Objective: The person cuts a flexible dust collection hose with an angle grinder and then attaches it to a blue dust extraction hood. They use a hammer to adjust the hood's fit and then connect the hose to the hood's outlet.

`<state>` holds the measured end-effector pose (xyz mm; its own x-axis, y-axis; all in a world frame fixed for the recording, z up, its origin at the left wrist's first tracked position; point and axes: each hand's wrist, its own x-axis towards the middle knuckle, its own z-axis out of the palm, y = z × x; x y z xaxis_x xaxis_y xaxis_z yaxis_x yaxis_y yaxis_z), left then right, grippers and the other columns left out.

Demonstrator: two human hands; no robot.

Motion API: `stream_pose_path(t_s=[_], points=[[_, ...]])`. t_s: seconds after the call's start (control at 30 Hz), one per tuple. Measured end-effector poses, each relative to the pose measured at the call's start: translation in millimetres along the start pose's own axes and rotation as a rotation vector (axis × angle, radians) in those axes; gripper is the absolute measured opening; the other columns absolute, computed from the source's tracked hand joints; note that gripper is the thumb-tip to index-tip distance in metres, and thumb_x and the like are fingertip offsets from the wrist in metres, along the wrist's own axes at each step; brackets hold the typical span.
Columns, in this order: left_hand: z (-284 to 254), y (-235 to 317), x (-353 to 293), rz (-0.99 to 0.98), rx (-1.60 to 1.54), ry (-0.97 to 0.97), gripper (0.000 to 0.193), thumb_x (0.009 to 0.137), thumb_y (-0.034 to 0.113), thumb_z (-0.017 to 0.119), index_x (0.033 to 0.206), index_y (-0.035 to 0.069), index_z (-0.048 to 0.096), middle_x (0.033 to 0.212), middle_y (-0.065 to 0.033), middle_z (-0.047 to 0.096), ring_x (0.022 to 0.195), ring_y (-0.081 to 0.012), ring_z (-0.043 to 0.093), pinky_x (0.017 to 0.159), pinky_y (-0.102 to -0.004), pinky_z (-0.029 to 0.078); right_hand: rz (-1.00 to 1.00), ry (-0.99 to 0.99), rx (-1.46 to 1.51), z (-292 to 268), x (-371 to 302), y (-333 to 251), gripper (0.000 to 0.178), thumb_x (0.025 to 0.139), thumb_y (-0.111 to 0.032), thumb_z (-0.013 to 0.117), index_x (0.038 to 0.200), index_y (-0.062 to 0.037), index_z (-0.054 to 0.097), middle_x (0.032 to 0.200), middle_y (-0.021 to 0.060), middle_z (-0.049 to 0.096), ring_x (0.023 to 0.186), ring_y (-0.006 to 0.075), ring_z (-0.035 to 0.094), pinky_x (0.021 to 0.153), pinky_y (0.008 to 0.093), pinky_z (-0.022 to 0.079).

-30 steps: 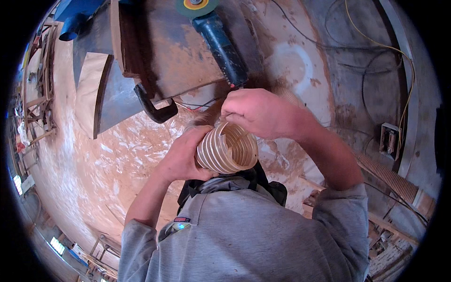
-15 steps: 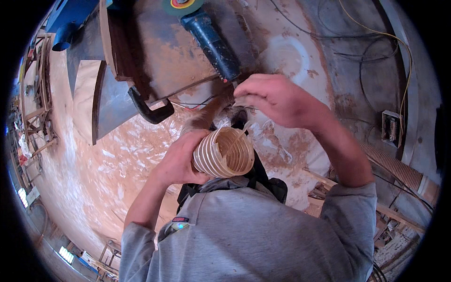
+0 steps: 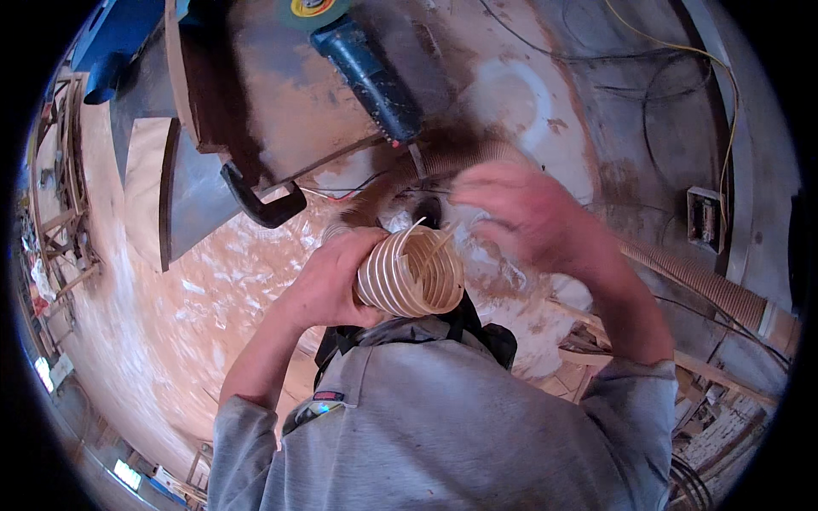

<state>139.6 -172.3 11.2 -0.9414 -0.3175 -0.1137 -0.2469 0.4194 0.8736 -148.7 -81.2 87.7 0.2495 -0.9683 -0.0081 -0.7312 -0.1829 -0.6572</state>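
Note:
My left hand (image 3: 336,277) is wrapped around the end of a ribbed flexible hose (image 3: 396,277), cream-coloured with pale spiral ribs. Its round mouth faces up and to the right, just in front of my chest. A thin pale strip (image 3: 416,228) sticks up from the rim, and a loose flap shows inside the mouth. To the upper right of the hose, my right hand (image 3: 532,213) is in the air, blurred by motion. Its thumb and fingers look apart, and I see nothing between them.
An angle grinder (image 3: 371,81) with a round disc lies on the dusty worktop (image 3: 298,77) ahead. A black clamp (image 3: 264,204) grips the worktop's edge. More ribbed hose (image 3: 699,277) runs along the right side, near cables and a small socket box (image 3: 705,217). Wood pieces lie lower right.
My right hand has moved right and down, away from the grinder's rear end, and its fingers have spread. My left hand still holds the hose, which has shifted slightly; the strip at its rim now curls differently.

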Motion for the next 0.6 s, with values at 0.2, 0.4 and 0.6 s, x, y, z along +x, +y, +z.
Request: stream_pose_path(t_s=[0.2,0.4,0.6], points=[[-4,9,7,-0.02,-0.001,-0.045,0.089,0.055,0.032,0.084,0.131,0.004,0.047,0.124,-0.0209,0.057,0.116,-0.0402,0.056,0.099,-0.0448,0.046,-0.183,-0.195,-0.036,12,21,-16,0.027,0.077,-0.015,0.072,0.101,-0.0095,0.064,0.092,0.0067,0.059,0.09,0.0255,0.06,0.079,0.0382,0.05],[-5,14,8,-0.008,-0.032,-0.019,0.08,0.058,0.032,0.084,0.126,0.004,0.051,0.119,-0.0193,0.06,0.112,-0.0395,0.057,0.096,-0.0456,0.046,-0.188,-0.033,0.0,29,24,-17,0.015,0.074,-0.016,0.067,0.087,-0.0098,0.065,0.085,0.0047,0.057,0.084,0.0252,0.059,0.075,0.0381,0.049],[-5,17,6,-0.06,-0.054,-0.014,0.079,0.06,0.033,0.083,0.126,0.003,0.051,0.117,-0.0202,0.06,0.111,-0.0394,0.057,0.096,-0.0456,0.046,-0.131,-0.117,0.02,36,24,-17,0.01,0.076,-0.014,0.064,0.084,-0.0076,0.064,0.083,0.0075,0.059,0.086,0.0259,0.061,0.075,0.0372,0.051]])
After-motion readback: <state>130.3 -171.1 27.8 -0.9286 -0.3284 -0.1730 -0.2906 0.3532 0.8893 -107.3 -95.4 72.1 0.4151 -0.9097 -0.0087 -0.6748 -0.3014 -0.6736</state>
